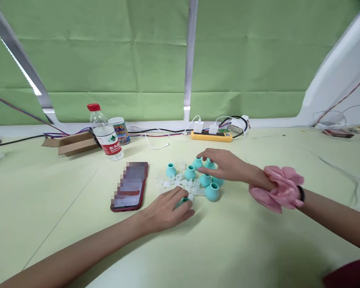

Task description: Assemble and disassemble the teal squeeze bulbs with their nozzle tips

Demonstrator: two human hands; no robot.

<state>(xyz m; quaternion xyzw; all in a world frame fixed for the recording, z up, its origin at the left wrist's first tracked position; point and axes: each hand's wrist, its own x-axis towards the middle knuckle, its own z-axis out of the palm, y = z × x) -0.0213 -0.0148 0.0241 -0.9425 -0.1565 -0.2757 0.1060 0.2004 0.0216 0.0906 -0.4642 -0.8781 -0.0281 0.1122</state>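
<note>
Left hand (168, 212), one; its grip is closed, fingers and thumb curled about a small turquoise pot (182, 201), mostly hidden by them, at the near edge of the cluster; whether that pot bears on the worktop (228, 244) we cannot tell.

Right hand (225, 165), one; its grip is loosely parted, thumb apart from the fingers, over the rear of the cluster; the fingertips are at the rim of a rear pot (197, 163), contact uncertain; we see nothing held there; at the wrist, a pink scrunchie (277, 188).

Other pots, several, bulbous, narrow-necked; we count one standing at the left (171, 171) and one at the near right (212, 193), with more between and some part hidden by the right hand; white pieces (184, 182), many, small, translucent, strewn among them.

Beside the left forearm, a phone (129, 192); farther back, a bottle (108, 138), a can (121, 134), an open box (78, 145) and a yellow power strip (211, 137).

Step in hand, as we judge it: gathering and handling pots; the next move seems to call for a steady left hold and a light right pinch, clear of neighbouring rims.
</note>
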